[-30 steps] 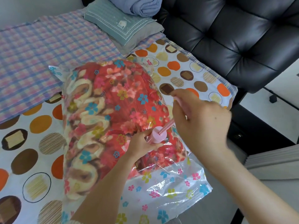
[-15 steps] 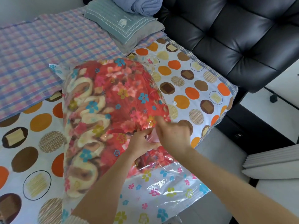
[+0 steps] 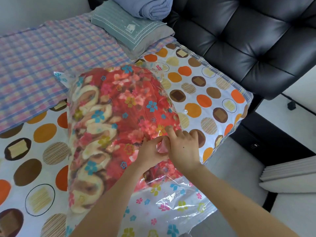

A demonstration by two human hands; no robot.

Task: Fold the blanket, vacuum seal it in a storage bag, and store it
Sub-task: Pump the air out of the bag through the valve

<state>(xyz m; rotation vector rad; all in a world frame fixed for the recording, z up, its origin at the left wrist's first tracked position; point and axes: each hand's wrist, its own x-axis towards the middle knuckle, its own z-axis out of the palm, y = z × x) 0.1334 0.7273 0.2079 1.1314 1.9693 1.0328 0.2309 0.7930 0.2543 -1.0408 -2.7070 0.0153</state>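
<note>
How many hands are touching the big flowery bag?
2. The left hand pinches the pink valve on top of the storage bag. The right hand meets it from the other side, fingers curled against the same valve. No other hands show.

- Bright, even daylight fills the room, and the pale floor (image 3: 301,89) at right is nearly washed out.
- White glare streaks the crumpled clear plastic of the storage bag (image 3: 179,202). A soft sheen lies on the tufts of the black leather sofa (image 3: 256,40).
- Shadows are faint and soft-edged, darkest just below the left hand (image 3: 150,151) and right hand (image 3: 185,149), which meet on the pink valve (image 3: 162,148).
- The wide lens bows the spotted sheet (image 3: 205,103) toward the corners, and the blanket (image 3: 119,108) print looks soft and smeared.
</note>
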